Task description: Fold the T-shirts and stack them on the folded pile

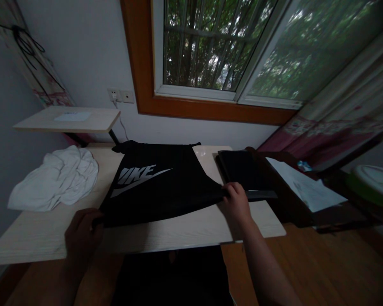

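Note:
A black Nike shirt (175, 182) lies spread over the desk, its pale logo toward the left side. My left hand (84, 233) is closed on the shirt's near left corner, at the desk's front edge. On the other side, my right hand (237, 201) pinches the near right corner, pulling that edge out to the right. The near edge of the cloth runs in a shallow curve between both hands. Beyond them, the far edge reaches the back of the desk, with a bunched bit of cloth at its far left.
A crumpled white cloth (55, 178) lies on the desk (191, 229) at left, below a small raised shelf (67, 119). Dark flat items (239, 168) are at right, near white paper (303, 185) on dark furniture. A window (223, 46) is behind.

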Motion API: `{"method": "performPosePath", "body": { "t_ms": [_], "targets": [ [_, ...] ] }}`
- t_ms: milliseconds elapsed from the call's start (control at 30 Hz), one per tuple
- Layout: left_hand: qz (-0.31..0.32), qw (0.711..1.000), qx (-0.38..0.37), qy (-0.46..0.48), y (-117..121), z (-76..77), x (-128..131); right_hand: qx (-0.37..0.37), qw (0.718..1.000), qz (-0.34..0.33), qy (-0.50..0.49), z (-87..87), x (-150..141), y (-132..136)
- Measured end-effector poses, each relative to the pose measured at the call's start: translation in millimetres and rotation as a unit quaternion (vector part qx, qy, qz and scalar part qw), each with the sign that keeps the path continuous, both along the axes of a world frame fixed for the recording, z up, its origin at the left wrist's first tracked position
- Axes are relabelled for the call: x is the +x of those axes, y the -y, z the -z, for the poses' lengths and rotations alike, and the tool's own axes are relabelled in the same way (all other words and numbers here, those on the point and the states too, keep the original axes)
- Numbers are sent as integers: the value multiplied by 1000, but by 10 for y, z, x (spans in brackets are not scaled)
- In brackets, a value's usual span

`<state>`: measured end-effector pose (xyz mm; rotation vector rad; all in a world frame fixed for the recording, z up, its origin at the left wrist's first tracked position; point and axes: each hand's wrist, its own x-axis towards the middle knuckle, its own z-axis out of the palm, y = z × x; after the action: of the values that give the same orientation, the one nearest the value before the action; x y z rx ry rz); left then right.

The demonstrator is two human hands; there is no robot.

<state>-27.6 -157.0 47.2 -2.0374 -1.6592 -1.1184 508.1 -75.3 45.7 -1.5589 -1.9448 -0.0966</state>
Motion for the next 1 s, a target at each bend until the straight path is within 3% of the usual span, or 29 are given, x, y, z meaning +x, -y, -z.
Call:
{"method": "performPosePath", "body": {
  "t_ms": [133, 267, 433, 600, 800, 867, 1000],
  "targets": [
    [-18, 997, -71, -16, -24, 8, -59, -12, 1000, -1, -10, -10, -34, 49],
    [63, 981, -167, -76, -132, 48, -51, -11, 996, -48, -72, -94, -85, 78],
    [121, 946, -282, -99, -164, 71, 49, -7, 997, -57, -57, -128, -89, 110],
    [135, 949, -272, -87, -71, 104, -37, -4, 995, -98, -27, -119, -11, 166],
    [100, 991, -92, -11, 58, 67, -321, -24, 994, -109, -14, -130, 32, 229],
    [134, 984, -114, -34, 34, 11, -348, -60, 989, -133, -16, -123, 17, 233],
    [213, 939, -259, -76, -72, -89, -320, -153, 973, -172, -32, -130, -30, 214]
  ]
}}
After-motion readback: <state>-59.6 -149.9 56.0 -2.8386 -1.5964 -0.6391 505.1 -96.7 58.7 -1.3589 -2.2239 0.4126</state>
